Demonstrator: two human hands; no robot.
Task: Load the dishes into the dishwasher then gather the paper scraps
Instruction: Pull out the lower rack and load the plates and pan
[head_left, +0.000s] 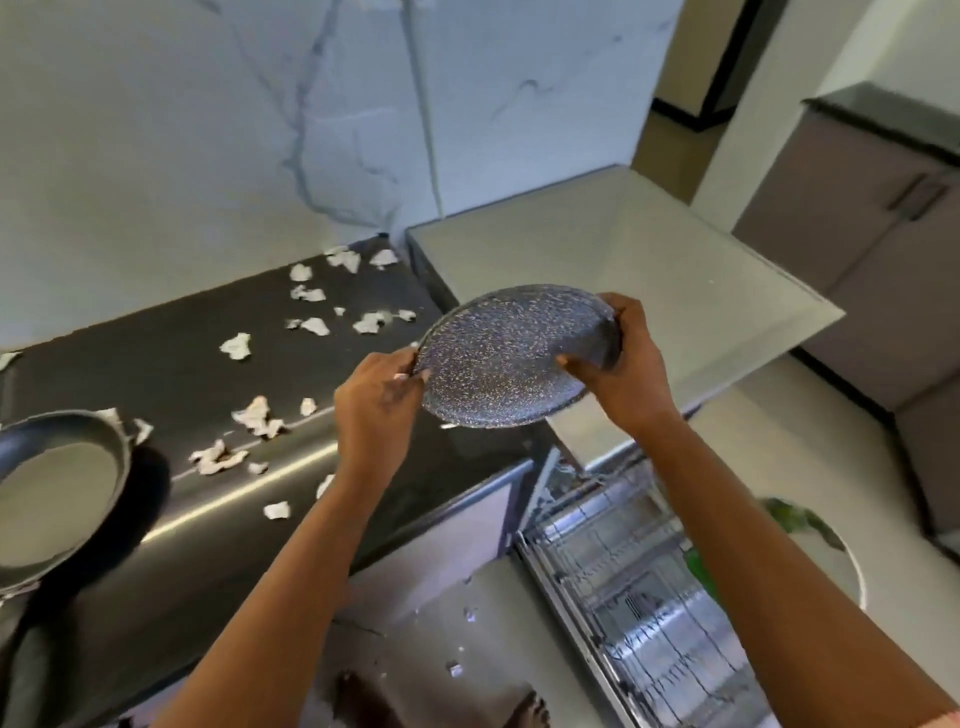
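Observation:
A dark blue speckled plate (498, 353) is held tilted in the air above the counter's right end. My left hand (376, 402) grips its left rim and my right hand (621, 358) grips its right rim. Below them at lower right, the wire rack of the open dishwasher (634, 587) is pulled out. Several crumpled paper scraps (257, 415) lie scattered over the black counter (171, 364), and a few more lie on the floor. A dark frying pan (57, 488) sits at the counter's left edge.
A raised grey countertop (649, 270) stands behind the plate, against the marble wall. A white dish with green on it (815, 540) shows at right, partly hidden by my right arm. Grey cabinets (857, 249) line the far right.

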